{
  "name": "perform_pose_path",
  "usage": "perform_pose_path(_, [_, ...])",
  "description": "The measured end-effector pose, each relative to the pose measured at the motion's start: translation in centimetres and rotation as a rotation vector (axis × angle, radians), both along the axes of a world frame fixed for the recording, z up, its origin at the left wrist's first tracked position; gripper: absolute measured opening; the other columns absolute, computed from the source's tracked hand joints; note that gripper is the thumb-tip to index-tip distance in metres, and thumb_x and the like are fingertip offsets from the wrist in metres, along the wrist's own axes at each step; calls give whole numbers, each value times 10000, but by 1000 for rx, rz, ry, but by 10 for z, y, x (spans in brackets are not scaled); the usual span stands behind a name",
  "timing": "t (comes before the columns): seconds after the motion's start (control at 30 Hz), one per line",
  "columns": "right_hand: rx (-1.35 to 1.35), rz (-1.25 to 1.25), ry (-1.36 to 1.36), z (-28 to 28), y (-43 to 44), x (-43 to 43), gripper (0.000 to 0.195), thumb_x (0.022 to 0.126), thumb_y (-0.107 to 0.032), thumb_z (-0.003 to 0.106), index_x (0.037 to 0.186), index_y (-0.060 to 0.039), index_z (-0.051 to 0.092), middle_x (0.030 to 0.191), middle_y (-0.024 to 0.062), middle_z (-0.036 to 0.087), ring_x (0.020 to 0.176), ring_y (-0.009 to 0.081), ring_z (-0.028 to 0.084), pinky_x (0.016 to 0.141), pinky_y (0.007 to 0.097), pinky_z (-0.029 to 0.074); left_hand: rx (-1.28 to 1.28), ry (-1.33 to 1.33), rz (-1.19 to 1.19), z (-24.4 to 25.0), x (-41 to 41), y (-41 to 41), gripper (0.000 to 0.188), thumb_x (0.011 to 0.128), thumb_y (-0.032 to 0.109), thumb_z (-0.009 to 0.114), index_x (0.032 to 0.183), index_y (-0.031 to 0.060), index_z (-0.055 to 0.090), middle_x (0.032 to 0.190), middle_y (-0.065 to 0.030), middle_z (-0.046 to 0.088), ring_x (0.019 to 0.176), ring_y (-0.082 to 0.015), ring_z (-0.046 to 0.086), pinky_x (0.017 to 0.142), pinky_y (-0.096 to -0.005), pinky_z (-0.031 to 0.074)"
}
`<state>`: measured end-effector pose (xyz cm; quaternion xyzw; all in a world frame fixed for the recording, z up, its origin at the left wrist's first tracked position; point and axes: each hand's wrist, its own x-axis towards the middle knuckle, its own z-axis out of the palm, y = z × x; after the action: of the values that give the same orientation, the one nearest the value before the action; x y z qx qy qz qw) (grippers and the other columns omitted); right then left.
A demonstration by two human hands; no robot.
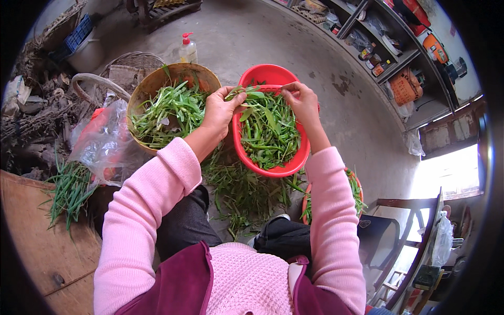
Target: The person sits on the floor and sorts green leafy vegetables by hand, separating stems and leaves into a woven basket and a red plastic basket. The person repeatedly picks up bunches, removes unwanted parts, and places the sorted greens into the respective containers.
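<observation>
My left hand [221, 108] pinches a leafy green sprig [255, 95] between thumb and fingers, above the far part of a red plastic basket [271, 172]. My right hand [304, 103] hovers at the basket's far right rim, with thumb and fingertips close together. Whether something thin is between them I cannot tell. Green peppers and leaves [269, 134] fill the basket. Directly behind it is another red basin [269, 73], partly covered. Left of my left hand stands a round yellowish tub [136, 96] holding a heap of leafy green stems [169, 108].
Loose leaves and stems [248, 185] lie on the floor between my feet. A pump bottle [188, 51] and a wicker basket [134, 59] stand beyond the tub. Spring onions [73, 191] and a plastic bag [108, 138] are at left. Another basket of greens [358, 189] sits behind my right forearm.
</observation>
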<state>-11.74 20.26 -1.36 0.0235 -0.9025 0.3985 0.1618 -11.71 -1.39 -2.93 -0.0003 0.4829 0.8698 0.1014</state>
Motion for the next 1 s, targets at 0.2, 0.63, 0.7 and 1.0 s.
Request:
perform_pose_path(0.2, [219, 254, 54, 20, -46, 33, 183, 741, -116, 721, 904, -37, 690, 827, 111, 685, 753, 207, 657, 698, 319, 501, -65, 26, -25, -1, 5, 8, 141, 851, 6, 642, 980, 3, 586, 889, -64, 637, 730, -119, 624, 645, -250, 552])
perform_pose_path(0.63, [-323, 221, -252, 14, 33, 62, 190, 907, -59, 534, 1036, 36, 635, 820, 17, 625, 776, 90, 571, 746, 250, 474, -459, 328, 120, 8, -35, -42, 149, 806, 31, 693, 951, 12, 664, 817, -37, 667, 693, -80, 611, 624, -208, 497])
perform_pose_path(0.7, [-469, 202, -275, 13, 48, 73, 208, 922, -82, 533, 1065, 27, 638, 802, 6, 606, 765, 82, 561, 740, 243, 470, -828, 460, 272, 16, -49, -69, 193, 755, 14, 691, 946, 37, 678, 842, -58, 685, 762, -126, 648, 667, -279, 517])
perform_pose_path(1.0, [-784, 134, -358, 15, 75, 100, 281, 945, -136, 533, 1166, 29, 589, 854, 8, 598, 782, 86, 575, 760, 252, 490, -662, 471, -401, 36, 8, -12, 359, 848, 126, 621, 1194, 40, 580, 908, -17, 598, 806, -70, 537, 764, -221, 436])
